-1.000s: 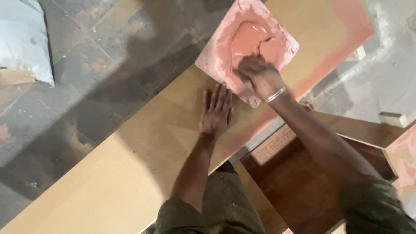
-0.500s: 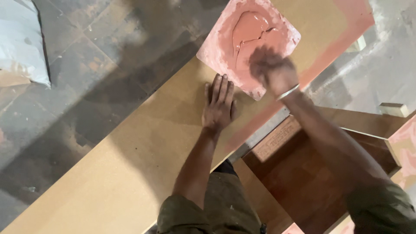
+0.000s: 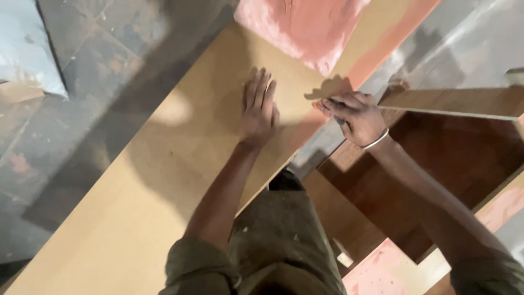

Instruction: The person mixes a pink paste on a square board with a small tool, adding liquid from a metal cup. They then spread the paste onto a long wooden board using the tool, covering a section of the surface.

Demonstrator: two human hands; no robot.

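At frame centre, left hand [image 3: 260,109] stays flat, open on board [image 3: 136,207]; right hand [image 3: 355,116] has left pink slab [image 3: 305,24], fingers pinched at board edge, grip unclear.

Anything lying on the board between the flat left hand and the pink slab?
In the head view, only bare tan board lies between the left hand and the pink slab; nothing rests there, just shadow.

The left hand [image 3: 260,109] lies flat, fingers together and extended; the right hand [image 3: 353,116] is half-curled, wrist bent.
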